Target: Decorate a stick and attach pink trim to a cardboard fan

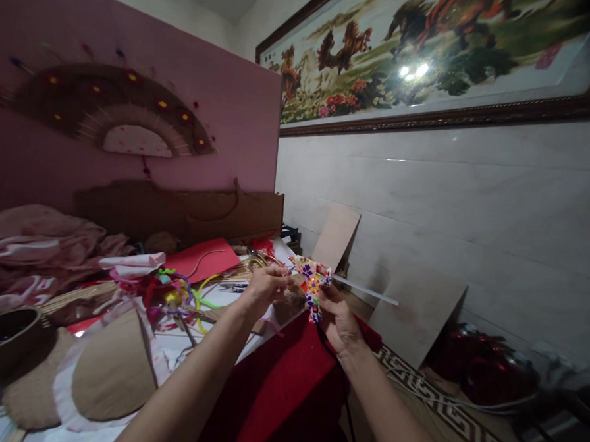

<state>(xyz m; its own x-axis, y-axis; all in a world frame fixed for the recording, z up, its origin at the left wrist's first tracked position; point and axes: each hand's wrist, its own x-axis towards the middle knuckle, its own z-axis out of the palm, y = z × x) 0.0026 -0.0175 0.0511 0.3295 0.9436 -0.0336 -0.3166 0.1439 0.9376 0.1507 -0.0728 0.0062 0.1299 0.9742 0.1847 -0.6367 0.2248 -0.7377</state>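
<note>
My left hand (266, 285) reaches out over the table edge with its fingers pinched on the top of a small flower-patterned paper piece (312, 283). Beneath it, my right hand (338, 319) has its fingers closed round the lower end of the same piece. The piece is white with red, purple and yellow spots and hangs above the red cloth (278, 387) at the table's edge. A thin white stick (365, 290) juts out to the right behind it.
Coloured pipe cleaners (173, 293), a red sheet (201, 259), brown card shapes (112, 372) and a dark bowl (7, 332) cover the table. Pink fabric (39, 247) is piled at the left. Boards (418, 313) lean on the tiled wall; shiny red objects (485, 369) and cables lie on the floor.
</note>
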